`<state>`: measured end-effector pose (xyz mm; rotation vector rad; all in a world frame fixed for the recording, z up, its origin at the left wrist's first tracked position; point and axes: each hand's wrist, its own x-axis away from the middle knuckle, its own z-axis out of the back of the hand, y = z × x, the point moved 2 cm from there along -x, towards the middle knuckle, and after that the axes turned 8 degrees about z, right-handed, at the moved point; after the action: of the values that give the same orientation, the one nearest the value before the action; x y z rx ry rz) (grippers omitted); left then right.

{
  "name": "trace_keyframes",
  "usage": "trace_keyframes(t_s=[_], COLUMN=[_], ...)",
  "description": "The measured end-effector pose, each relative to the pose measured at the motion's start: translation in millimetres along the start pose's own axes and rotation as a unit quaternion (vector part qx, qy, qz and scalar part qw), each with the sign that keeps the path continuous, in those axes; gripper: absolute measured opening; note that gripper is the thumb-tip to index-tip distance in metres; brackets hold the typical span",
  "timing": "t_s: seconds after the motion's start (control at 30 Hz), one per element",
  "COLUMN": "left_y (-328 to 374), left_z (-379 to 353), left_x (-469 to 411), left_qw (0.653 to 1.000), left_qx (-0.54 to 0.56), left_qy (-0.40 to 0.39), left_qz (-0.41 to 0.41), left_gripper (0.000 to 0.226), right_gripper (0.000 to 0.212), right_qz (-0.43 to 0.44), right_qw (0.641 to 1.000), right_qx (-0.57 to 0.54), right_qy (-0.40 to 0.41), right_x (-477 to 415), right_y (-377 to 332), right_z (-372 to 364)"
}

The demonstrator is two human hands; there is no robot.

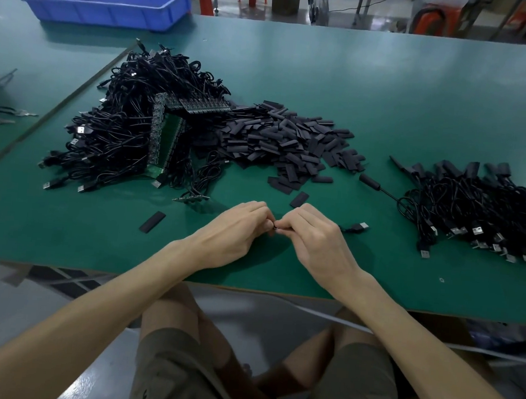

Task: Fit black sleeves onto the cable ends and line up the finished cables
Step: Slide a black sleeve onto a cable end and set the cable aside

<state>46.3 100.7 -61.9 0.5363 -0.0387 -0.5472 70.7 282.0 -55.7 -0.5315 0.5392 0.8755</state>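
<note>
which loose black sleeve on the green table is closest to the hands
The flat black sleeve just beyond the knuckles of the right hand; the other stray sleeve lies well off to the left of the left hand.

No text, label, brand or number could be read anywhere. The green circuit boards [165,141] left of centre carried markings too small to make out, and the blue bin [107,4] at upper left showed plain sides.
</note>
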Motion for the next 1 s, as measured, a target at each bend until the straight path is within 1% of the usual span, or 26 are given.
trace_keyframes(t_s=[0.27, 0.4, 0.47, 0.53, 0.6, 0.67, 0.83, 1.0], left_y=[0, -1, -2, -4, -7, -10, -11, -9], left_z=[-3, -5, -4, -2, 0, 1, 0, -1], left_x=[-1, -2, -3, -3, -4, -5, -5, -7], left_qw=[0.999, 0.999, 1.000, 0.998, 0.990, 0.983, 0.979, 0.982], left_qx=[-0.015, -0.019, 0.007, 0.066, 0.123, 0.157, 0.178, 0.163], left_qy=[0.008, 0.001, 0.001, 0.018, 0.043, 0.052, 0.043, 0.029], left_qz=[-0.034, -0.039, -0.022, 0.012, 0.049, 0.077, 0.087, 0.095], left_gripper=[0.019, 0.018, 0.020, 0.023, 0.028, 0.029, 0.026, 0.026], right_gripper=[0.009, 0.008, 0.006, 0.005, 0.007, 0.008, 0.008, 0.006], right_qz=[0.004, 0.003, -0.021, -0.054, -0.082, -0.097, -0.097, -0.078], right_qw=[1.000, 1.000, 1.000, 0.998, 0.996, 0.994, 0.995, 0.996], right_qx=[0.006, 0.002, -0.002, -0.010, -0.017, -0.019, -0.015, -0.014], right_qy=[0.003, 0.002, 0.010, 0.027, 0.041, 0.039, 0.027, 0.029], right_x=[1, 1, 1, 1, 1, 2, 2, 4], right_y=[0, 1, 3, 5, 6, 8, 9, 8], right_z=[-1, -2, -3, -4, -4, -4, -4, -4])
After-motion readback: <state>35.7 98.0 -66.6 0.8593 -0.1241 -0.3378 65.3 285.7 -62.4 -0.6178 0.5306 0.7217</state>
